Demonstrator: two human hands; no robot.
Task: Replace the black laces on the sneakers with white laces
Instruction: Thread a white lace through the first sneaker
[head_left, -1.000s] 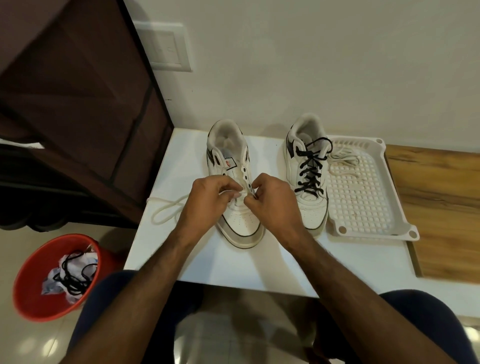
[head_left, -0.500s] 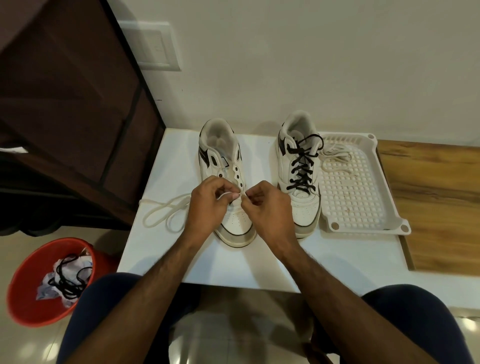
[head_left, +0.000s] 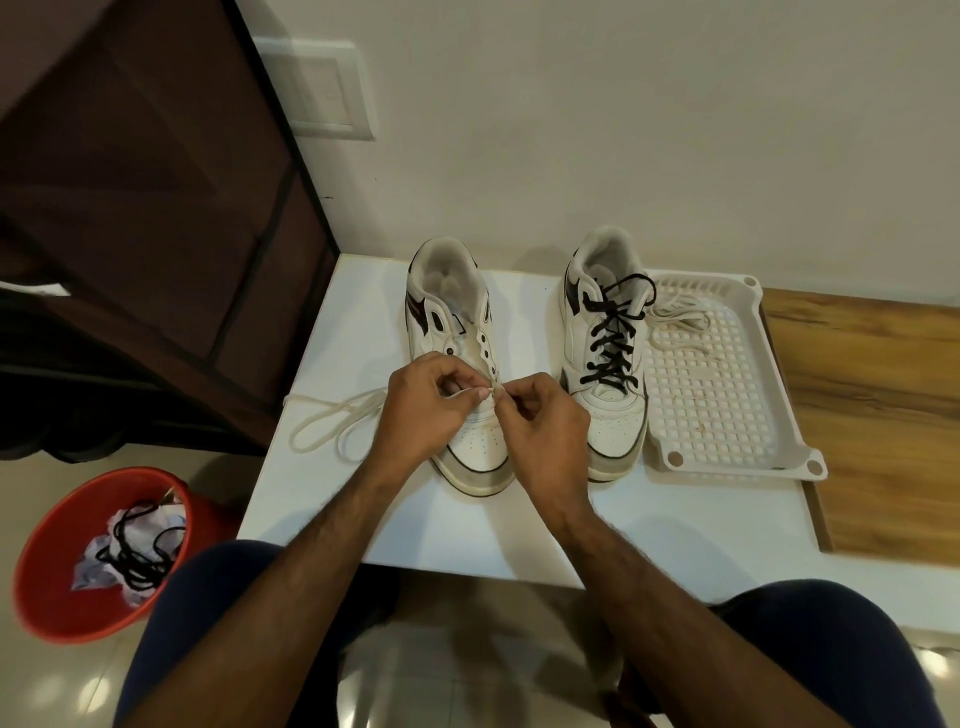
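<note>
**White lace going into the left-hand sneaker**

Now both hands meet over the lower eyelets of the unlaced sneaker, which stands on the white table with its toe toward the person. The left hand has its fingers curled and pinches the white lace between thumb and forefinger; the rest of that lace trails off to the left in loose loops on the table, its far end reaching the table's edge. The right hand, fingers curled too, pinches the same lace at the point where the two hands touch, just above the toe box. Which eyelet the lace passes through cannot be told, since the fingers cover it.

Just beside, to the right, the second sneaker carries its black lace crossed up the front. Touching its right side lies a white perforated tray, with another white lace bunched in its far corner. Down on the floor to the left, a red bucket holds crumpled paper and a loose black lace.
</note>
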